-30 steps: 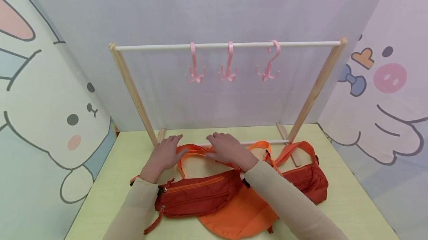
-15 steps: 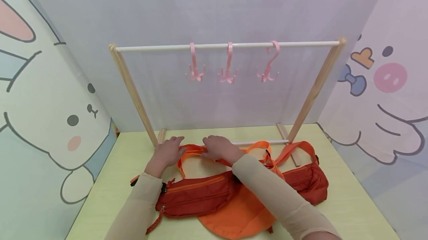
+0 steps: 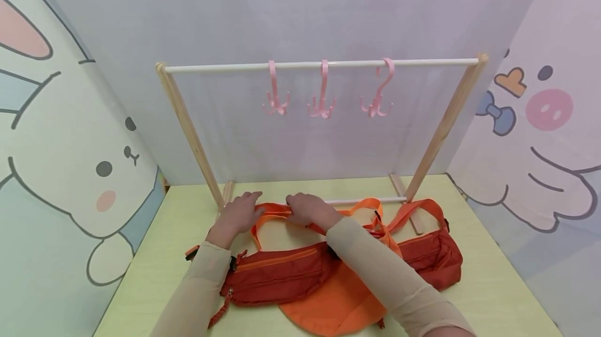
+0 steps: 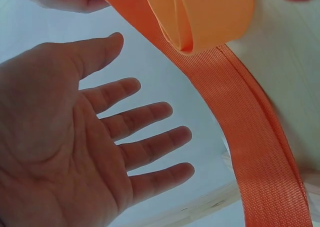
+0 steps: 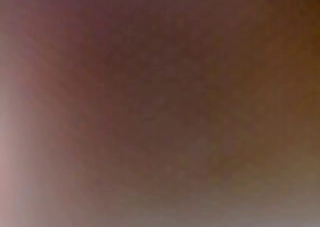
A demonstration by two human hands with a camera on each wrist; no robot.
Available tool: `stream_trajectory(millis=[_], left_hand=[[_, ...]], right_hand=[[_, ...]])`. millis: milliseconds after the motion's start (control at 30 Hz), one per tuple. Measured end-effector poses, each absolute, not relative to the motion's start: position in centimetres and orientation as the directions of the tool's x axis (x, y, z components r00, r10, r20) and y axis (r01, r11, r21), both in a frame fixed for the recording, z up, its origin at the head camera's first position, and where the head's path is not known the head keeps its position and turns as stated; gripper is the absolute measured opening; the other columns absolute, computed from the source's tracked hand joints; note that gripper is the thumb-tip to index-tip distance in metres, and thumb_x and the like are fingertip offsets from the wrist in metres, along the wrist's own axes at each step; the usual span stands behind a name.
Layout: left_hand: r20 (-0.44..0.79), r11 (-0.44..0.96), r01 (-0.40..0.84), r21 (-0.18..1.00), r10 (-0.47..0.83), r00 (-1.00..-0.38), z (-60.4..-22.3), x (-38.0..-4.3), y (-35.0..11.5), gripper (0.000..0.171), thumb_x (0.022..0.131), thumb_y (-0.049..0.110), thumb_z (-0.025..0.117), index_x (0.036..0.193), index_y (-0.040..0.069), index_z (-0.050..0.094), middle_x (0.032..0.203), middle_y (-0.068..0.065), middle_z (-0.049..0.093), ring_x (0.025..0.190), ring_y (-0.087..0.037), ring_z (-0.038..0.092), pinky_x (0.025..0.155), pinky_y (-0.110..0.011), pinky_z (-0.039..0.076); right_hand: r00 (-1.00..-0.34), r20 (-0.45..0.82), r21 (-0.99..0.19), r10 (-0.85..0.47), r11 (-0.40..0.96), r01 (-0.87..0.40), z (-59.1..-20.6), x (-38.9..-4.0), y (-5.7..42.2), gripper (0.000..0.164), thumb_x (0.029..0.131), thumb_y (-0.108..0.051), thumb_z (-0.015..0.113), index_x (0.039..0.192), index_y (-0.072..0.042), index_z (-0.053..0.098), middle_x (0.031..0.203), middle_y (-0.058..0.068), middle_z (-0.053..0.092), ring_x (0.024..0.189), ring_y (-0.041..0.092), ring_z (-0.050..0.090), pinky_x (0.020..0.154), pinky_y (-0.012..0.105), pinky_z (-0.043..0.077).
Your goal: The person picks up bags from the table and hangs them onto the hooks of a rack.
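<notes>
Head view: gone from reaching to pinching strap point(image 3: 274, 207) with right hand point(image 3: 307, 210) near tabletop's back edge point(image 3: 361, 189); thus held one-handed, with left hand point(image 3: 238, 216) spread beside.

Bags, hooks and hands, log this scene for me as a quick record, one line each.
Left hand: fingers spread, beside the orange strap, not gripping it
Right hand: fingers curled at that strap, seemingly pinching it
Left red bag: lying on the table
Right red bag: on the table, partly behind the right sleeve
Pink hooks: three, hanging from the white rail
</notes>
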State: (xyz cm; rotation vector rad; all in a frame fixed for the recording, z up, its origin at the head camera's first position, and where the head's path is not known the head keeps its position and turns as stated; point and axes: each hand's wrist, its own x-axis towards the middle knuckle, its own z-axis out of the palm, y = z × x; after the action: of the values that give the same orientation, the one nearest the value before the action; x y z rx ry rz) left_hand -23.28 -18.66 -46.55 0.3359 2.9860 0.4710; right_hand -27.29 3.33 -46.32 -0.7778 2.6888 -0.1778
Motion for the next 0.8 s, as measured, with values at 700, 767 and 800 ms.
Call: stream_trajectory(millis=[700,767,800], left_hand=[[0.064,0.898,0.294,0.327,0.289,-0.955,-46.7,-24.0,-17.6,0.079,0.091,0.04,0.086,0.154,0.005,0.053,0.143,-0.02,0.062,0.119,-0.042,0.065,0.098,-0.057,0.055],[0.086,0.889,0.304,0.341,0.293,-0.952,-46.8,-24.0,-17.5,0.073,0.091,0.039,0.086,0.15,0.005,0.058,0.143,-0.018,0.063,0.119,-0.039,0.066,0.099,-0.055,0.055],[0.096,0.885,0.308,0.349,0.293,-0.951,-46.8,-24.1,-17.5,0.07,0.091,0.038,0.086,0.147,0.005,0.06,0.142,-0.017,0.064,0.119,-0.038,0.067,0.1,-0.054,0.055]], right_hand=[[-0.799,-0.077,-0.254,-0.597,0.787,-0.563,-42.0,-25.1,4.0,0.044,0.104,-0.021,0.062,0.146,-0.011,0.057,0.129,0.008,0.065,0.079,0.015,0.062,0.079,0.034,0.057],[-0.797,-0.059,-0.255,-0.6,0.781,-0.57,-41.5,-24.8,4.1,0.044,0.104,-0.022,0.062,0.146,-0.011,0.057,0.13,0.008,0.064,0.074,0.014,0.06,0.076,0.032,0.056],[-0.796,-0.051,-0.254,-0.603,0.779,-0.573,-41.3,-24.6,4.2,0.044,0.104,-0.022,0.062,0.146,-0.011,0.057,0.131,0.008,0.064,0.072,0.014,0.059,0.075,0.032,0.055]])
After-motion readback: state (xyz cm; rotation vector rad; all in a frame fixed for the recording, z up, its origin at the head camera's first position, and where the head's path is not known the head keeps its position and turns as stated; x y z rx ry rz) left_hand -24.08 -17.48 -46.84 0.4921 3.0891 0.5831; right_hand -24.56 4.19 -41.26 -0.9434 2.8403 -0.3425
